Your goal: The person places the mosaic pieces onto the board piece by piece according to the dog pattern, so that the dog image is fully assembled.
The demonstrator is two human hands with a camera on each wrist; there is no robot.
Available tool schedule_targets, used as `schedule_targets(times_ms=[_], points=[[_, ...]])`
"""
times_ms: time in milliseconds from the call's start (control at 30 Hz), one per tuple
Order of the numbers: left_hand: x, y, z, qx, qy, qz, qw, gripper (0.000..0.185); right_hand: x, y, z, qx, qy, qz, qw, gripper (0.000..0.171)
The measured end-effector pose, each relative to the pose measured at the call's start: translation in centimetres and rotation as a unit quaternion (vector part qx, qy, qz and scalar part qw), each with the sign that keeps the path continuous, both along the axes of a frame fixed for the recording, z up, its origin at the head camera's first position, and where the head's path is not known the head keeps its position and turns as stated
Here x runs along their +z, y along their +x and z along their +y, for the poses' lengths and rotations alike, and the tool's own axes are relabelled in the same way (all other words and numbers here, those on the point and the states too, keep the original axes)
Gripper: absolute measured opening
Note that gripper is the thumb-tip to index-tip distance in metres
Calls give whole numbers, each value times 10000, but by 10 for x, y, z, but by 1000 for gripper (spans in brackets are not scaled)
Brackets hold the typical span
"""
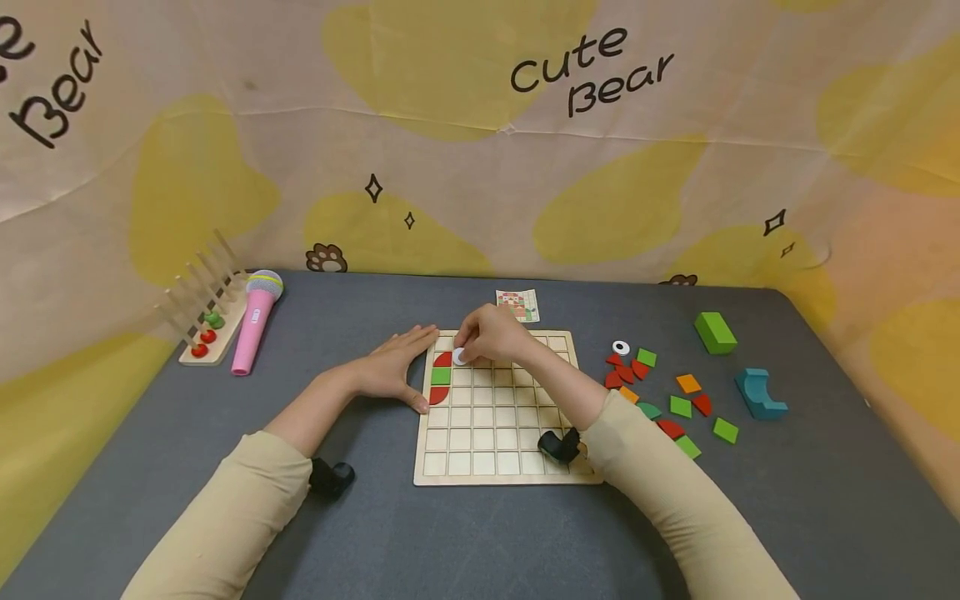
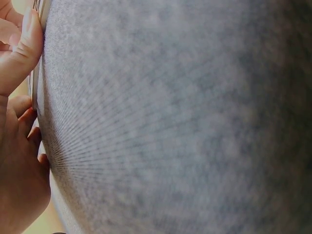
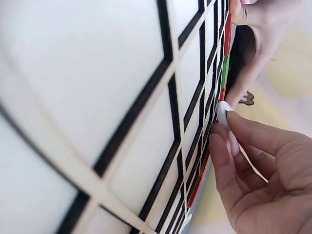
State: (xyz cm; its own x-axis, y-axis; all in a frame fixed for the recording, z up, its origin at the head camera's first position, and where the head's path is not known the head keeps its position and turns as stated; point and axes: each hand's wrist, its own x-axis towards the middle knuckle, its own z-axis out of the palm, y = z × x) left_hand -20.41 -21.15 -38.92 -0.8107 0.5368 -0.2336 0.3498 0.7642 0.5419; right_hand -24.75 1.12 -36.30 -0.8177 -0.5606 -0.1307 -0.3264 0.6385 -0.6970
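A wooden grid board point(image 1: 483, 419) lies on the grey table. My right hand point(image 1: 491, 335) pinches a white disc point(image 3: 224, 114) between thumb and fingers, low over the board's upper left cells. Just left of the disc, one column holds a rounded red piece point(image 1: 442, 359), a green square point(image 1: 441, 377) and another rounded red piece point(image 1: 438, 396) in a stack. My left hand point(image 1: 390, 368) rests along the board's left edge, its fingers stretched toward the top corner and its thumb point(image 2: 29, 41) lower on the edge.
Loose red, green and orange pieces point(image 1: 680, 407) lie right of the board, with a white ring-like disc point(image 1: 620, 347). Farther right are a green block point(image 1: 716, 333) and a blue curved block point(image 1: 761, 395). A pattern card point(image 1: 527, 305) lies behind; a pink microphone point(image 1: 253, 329) and peg stand point(image 1: 232, 325) stand left.
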Motion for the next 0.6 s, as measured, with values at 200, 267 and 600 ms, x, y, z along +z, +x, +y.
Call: schedule_targets(times_ms=[200,267,600], points=[[-1,0,-1,-4,40,-20,10000,124,1,3,-5,116,544,606,9966,5],[-1,0,-1,-2,34,-17,10000,124,1,3,-5,141,675,755,9948,5],[-1,-1,-1,21,-11,-9,10000,124,-1,2,-3,145,682,842,9940,5]])
